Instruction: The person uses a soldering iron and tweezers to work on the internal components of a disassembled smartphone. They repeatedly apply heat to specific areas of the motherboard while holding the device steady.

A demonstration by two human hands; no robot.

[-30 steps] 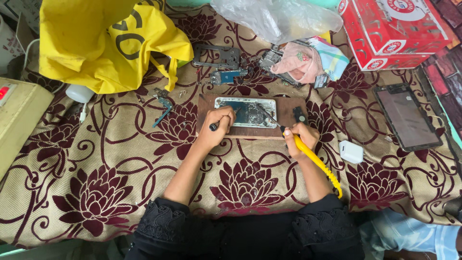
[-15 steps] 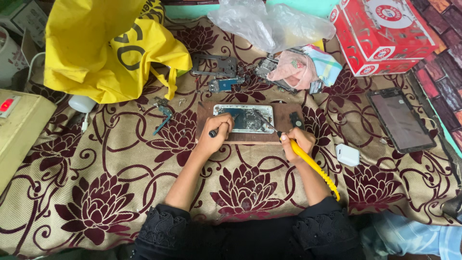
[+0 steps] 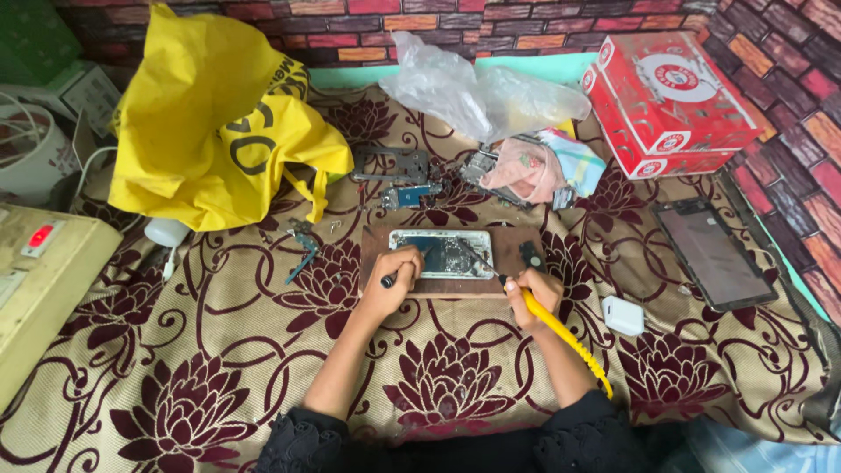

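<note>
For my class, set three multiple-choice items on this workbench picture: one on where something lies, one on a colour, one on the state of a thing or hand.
1. Where does the opened phone lie?
A. on the wooden board
B. inside the red box
C. on the beige device at the left edge

2. What colour is the cable running from the tool in the right hand?
A. green
B. yellow
C. white

3. What is the state of the left hand?
A. open and flat on the cloth
B. lifted, holding nothing
C. closed around a thin dark tool at the phone's edge

Answers:
1. A, since the phone rests on the brown board that lies on the flowered cloth.
2. B, since a bright yellow cable runs back along the right forearm.
3. C, since the fingers curl in a grip on the tool, whose dark end sticks out.
</note>
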